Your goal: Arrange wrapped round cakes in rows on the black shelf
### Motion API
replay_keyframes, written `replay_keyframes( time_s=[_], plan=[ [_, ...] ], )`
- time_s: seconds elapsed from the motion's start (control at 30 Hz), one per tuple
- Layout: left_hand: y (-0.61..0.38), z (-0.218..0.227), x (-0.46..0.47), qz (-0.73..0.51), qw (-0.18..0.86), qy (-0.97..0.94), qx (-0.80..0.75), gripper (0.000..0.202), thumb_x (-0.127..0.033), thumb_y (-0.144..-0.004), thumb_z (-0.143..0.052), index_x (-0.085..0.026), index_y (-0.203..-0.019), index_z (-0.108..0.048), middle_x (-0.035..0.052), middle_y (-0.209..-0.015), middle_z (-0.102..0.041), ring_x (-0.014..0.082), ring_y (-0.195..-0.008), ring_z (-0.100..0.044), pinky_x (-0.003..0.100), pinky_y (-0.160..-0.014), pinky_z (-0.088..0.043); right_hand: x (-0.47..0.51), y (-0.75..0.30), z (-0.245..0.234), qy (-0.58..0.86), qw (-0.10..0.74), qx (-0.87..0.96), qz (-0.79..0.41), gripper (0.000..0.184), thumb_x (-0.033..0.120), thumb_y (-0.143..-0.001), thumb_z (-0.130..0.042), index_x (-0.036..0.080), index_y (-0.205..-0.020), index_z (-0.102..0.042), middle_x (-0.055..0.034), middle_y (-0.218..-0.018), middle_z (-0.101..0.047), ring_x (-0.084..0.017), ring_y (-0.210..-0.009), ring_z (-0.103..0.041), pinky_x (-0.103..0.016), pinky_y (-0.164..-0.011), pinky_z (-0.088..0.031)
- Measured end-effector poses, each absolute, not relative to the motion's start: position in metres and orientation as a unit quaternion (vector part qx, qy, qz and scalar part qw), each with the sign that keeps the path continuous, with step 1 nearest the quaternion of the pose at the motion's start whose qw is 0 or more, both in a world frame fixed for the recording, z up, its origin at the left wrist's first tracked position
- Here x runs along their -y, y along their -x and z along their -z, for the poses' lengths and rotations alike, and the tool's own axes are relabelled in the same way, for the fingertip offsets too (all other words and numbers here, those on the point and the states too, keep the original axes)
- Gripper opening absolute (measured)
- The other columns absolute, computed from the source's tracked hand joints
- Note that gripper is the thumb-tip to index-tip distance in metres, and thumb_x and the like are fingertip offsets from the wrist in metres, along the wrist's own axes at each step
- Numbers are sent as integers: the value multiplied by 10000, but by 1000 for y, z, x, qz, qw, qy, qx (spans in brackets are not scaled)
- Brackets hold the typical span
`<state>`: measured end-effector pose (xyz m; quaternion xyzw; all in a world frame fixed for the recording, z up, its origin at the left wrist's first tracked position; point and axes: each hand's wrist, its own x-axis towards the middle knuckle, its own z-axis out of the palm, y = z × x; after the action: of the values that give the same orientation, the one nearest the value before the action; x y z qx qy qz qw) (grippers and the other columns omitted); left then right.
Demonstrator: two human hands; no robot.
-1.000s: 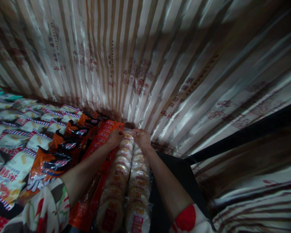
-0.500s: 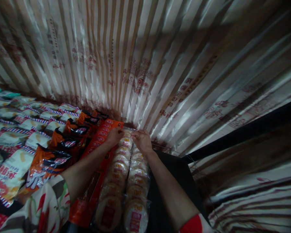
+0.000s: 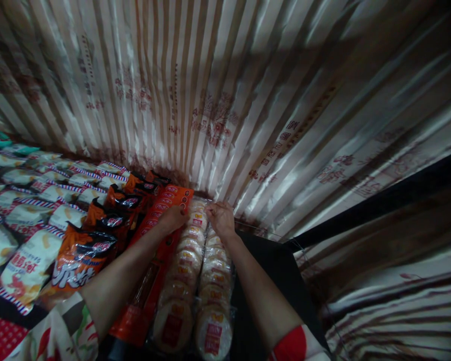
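Two long clear packs of round rice crackers [image 3: 190,281] lie side by side on a shelf and run away from me toward the back wall. My left hand [image 3: 173,219] is closed on the far end of the left pack, next to a long orange packet [image 3: 156,250]. My right hand [image 3: 220,218] is closed in a pinch on the far end of the right pack. Both arms reach forward, and floral sleeves show at the bottom edge.
Orange and black snack bags [image 3: 84,255] stand in a row left of the orange packet. White bags with red and blue striped edges [image 3: 26,235] fill the shelf further left. A striped shiny sheet [image 3: 225,100] covers the back wall. A dark bare shelf surface [image 3: 274,271] lies on the right.
The hands stay at the far ends of the cracker packs and have shifted only slightly. The camera view has moved a little.
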<state>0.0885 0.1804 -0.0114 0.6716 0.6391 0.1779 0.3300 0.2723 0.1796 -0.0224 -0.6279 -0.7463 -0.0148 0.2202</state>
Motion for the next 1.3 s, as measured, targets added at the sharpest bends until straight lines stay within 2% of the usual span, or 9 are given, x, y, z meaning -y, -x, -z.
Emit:
replay_keyframes(
  time_s=[0.13,0.3,0.63,0.8,0.9,1.0,1.17,1.3],
  plan=[
    [-89,13,-178,-193,367,-667,-619,78,-201,-674,-580,-158,-609,-590,-18,-541,-557,110,-535,-484,210,-495,-310,-179,-271,21,628,220,746,16,95,233,-794,-592,236,-757,-680,-19,-798,-658,-171,-830,-533,-290,-820,-350],
    [-92,19,-178,-207,365,-662,-621,82,-129,-677,-544,-154,-613,-589,-13,-554,-573,113,-559,-512,209,-524,-348,-179,-271,23,632,229,740,10,98,223,-794,-586,232,-768,-679,-17,-814,-657,-169,-842,-531,-289,-837,-352],
    [-95,30,-180,-229,361,-655,-623,74,-158,-698,-537,-162,-637,-578,6,-627,-615,131,-627,-554,214,-557,-373,-178,-272,23,624,240,744,-11,112,221,-805,-569,222,-802,-681,-27,-839,-664,-173,-855,-542,-315,-877,-365],
    [-96,38,-183,-252,366,-656,-611,57,-149,-709,-526,-156,-681,-575,-10,-629,-607,112,-608,-539,204,-557,-376,-172,-271,23,606,277,745,17,155,206,-803,-564,221,-907,-678,-39,-903,-664,-190,-904,-531,-310,-855,-390],
    [-96,41,-182,-271,369,-654,-602,70,-136,-710,-517,-154,-666,-568,-18,-606,-591,103,-597,-529,198,-554,-374,-165,-272,19,583,292,757,26,151,199,-817,-544,231,-848,-689,-27,-866,-666,-180,-858,-532,-302,-833,-395],
    [-95,41,-181,-283,367,-651,-601,73,-141,-720,-511,-155,-674,-566,-25,-597,-581,99,-593,-521,192,-550,-369,-155,-274,14,567,270,778,27,155,218,-829,-541,235,-802,-692,-20,-828,-668,-168,-809,-536,-314,-841,-382],
    [-94,37,-178,-284,361,-649,-607,65,-160,-735,-520,-160,-678,-552,-24,-618,-569,102,-601,-510,196,-542,-355,-140,-275,7,561,190,806,24,150,265,-835,-548,237,-827,-696,-31,-864,-669,-176,-862,-541,-332,-858,-361],
    [-94,38,-176,-298,373,-642,-600,77,-158,-745,-522,-161,-672,-547,-33,-597,-554,100,-606,-505,189,-537,-353,-137,-275,7,570,181,801,26,132,256,-823,-565,239,-841,-695,-33,-888,-666,-176,-875,-539,-326,-856,-359]
  ],
)
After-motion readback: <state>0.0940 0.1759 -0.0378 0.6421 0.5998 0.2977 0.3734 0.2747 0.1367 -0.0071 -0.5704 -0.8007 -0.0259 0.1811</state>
